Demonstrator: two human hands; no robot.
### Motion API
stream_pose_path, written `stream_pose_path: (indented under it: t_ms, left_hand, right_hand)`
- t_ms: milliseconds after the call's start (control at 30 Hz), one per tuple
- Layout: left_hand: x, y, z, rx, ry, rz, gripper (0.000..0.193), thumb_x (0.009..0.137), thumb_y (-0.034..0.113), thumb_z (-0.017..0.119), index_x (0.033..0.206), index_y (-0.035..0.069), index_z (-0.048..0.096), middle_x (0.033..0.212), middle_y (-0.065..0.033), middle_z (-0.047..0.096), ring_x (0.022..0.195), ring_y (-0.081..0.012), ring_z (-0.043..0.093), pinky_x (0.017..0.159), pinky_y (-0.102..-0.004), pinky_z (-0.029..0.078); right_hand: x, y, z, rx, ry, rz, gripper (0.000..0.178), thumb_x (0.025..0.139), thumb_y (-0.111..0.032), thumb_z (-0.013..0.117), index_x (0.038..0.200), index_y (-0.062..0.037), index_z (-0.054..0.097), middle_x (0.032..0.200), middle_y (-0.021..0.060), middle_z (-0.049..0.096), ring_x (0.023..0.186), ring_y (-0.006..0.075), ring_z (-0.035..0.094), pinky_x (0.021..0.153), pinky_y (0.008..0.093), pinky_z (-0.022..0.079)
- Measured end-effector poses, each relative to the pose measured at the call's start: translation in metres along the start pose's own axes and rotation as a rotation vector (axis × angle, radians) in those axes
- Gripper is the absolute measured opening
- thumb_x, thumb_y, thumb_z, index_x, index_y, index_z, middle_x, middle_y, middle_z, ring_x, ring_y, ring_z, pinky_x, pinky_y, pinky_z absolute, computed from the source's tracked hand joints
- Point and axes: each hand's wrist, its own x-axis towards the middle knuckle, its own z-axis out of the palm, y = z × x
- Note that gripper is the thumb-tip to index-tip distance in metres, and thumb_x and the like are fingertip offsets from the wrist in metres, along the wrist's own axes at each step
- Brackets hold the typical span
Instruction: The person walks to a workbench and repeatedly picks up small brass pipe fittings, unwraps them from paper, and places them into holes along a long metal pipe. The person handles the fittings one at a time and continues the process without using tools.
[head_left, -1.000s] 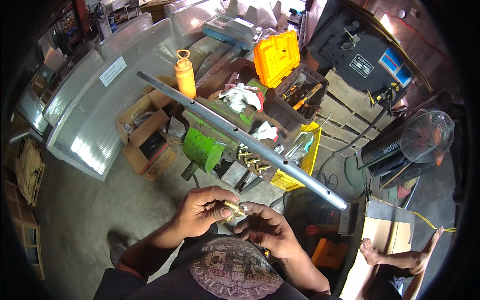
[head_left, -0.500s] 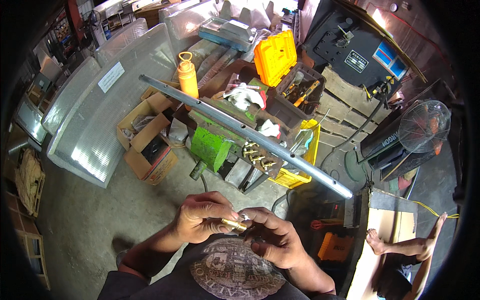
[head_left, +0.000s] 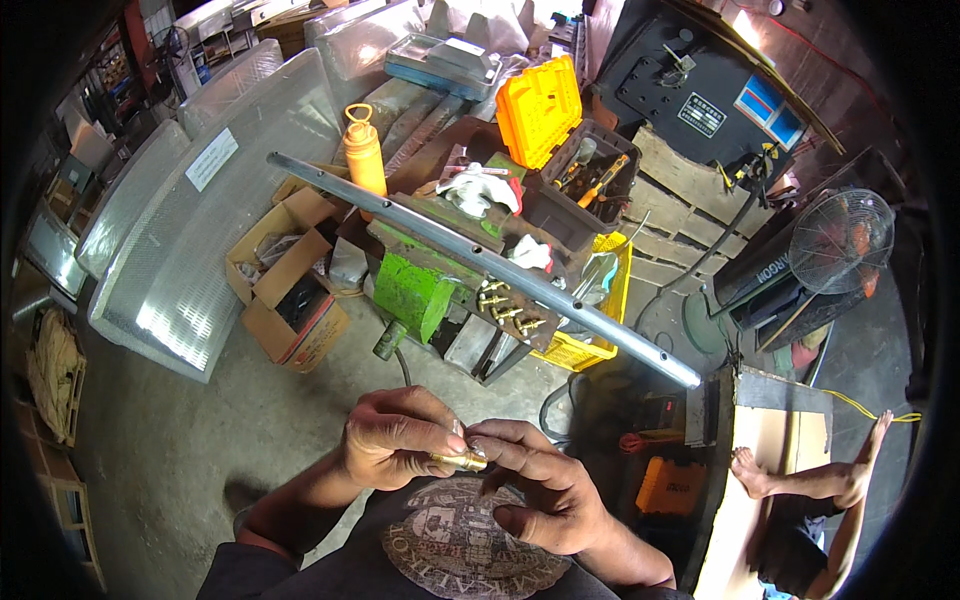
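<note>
My left hand [head_left: 405, 435] pinches a short brass fitting [head_left: 460, 462] between thumb and fingers, low in front of my shirt. My right hand [head_left: 545, 485] reaches in from the other side. Its forefinger and middle finger touch the end of the fitting, while its thumb stands apart below. Whether anything small sits under those fingertips is hidden. Beyond my hands a long steel tube [head_left: 525, 276] with holes along it lies slanted across a green bench vise [head_left: 412, 285]. Several similar brass fittings [head_left: 505, 313] stand on the bench beside the vise.
An orange bottle [head_left: 364, 160], white gloves [head_left: 480, 188] and an open toolbox [head_left: 545, 120] are on the bench. A yellow crate [head_left: 580, 352] stands beneath; cardboard boxes [head_left: 290, 285] sit left. At right are a fan [head_left: 842, 240] and another person's bare leg [head_left: 800, 482].
My right fingers have closed in over the fitting's end, and its thumb has dropped away. The fitting has turned slightly in my left hand. The view has shifted a little.
</note>
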Motion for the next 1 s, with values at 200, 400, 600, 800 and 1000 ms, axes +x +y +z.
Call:
stream_pose_path:
  t_ms: [200,400,600,800,1000]
  left_hand:
    - [0.004,-0.003,0.001,0.088,0.005,0.105,0.022,0.077,0.013,0.081,0.097,0.009,0.072,0.09,-0.0079,0.069,0.079,-0.0182,0.07,0.067,-0.029,0.057]
    - [0.006,0.003,0.0,0.184,0.0,0.014,0.022,0.082,0.014,0.078,0.099,0.004,0.069,0.088,-0.0082,0.069,0.077,-0.0176,0.07,0.066,-0.0274,0.055]
    - [0.002,0.012,0.007,-0.139,0.126,-0.386,0.016,0.091,0.009,0.069,0.103,0.001,0.062,0.086,-0.0046,0.067,0.076,-0.0074,0.064,0.065,-0.0223,0.05]
    - [0.003,0.011,0.007,-0.233,0.165,-0.541,0.016,0.091,0.008,0.069,0.101,0.001,0.059,0.086,-0.0032,0.067,0.075,-0.0054,0.063,0.063,-0.0206,0.051]
    - [0.002,-0.001,0.008,-0.161,0.181,-0.506,0.016,0.091,0.013,0.07,0.096,0.001,0.059,0.08,-0.0031,0.066,0.07,-0.0045,0.062,0.057,-0.02,0.049]
  right_hand:
    - [-0.005,0.004,0.003,0.233,0.024,0.035,0.064,0.078,0.005,0.065,0.14,0.0024,0.048,0.15,0.0168,0.031,0.132,0.0246,0.04,0.096,0.0334,0.045]
    - [-0.004,0.009,0.0,0.188,0.01,-0.003,0.067,0.078,0.006,0.064,0.143,0.0003,0.046,0.154,0.0142,0.027,0.136,0.0228,0.037,0.098,0.0319,0.043]
    - [-0.001,0.015,-0.002,0.23,0.033,0.037,0.069,0.079,0.007,0.063,0.144,-0.0003,0.043,0.155,0.0138,0.026,0.137,0.0224,0.036,0.098,0.0325,0.043]
    - [-0.004,0.029,-0.004,0.442,0.072,0.108,0.068,0.081,0.008,0.062,0.145,-0.0004,0.042,0.156,0.0139,0.025,0.135,0.0253,0.042,0.095,0.0326,0.048]
    - [-0.003,0.039,-0.006,0.555,0.077,0.151,0.065,0.083,0.007,0.061,0.145,0.0003,0.042,0.153,0.0143,0.028,0.132,0.0268,0.045,0.095,0.0332,0.049]
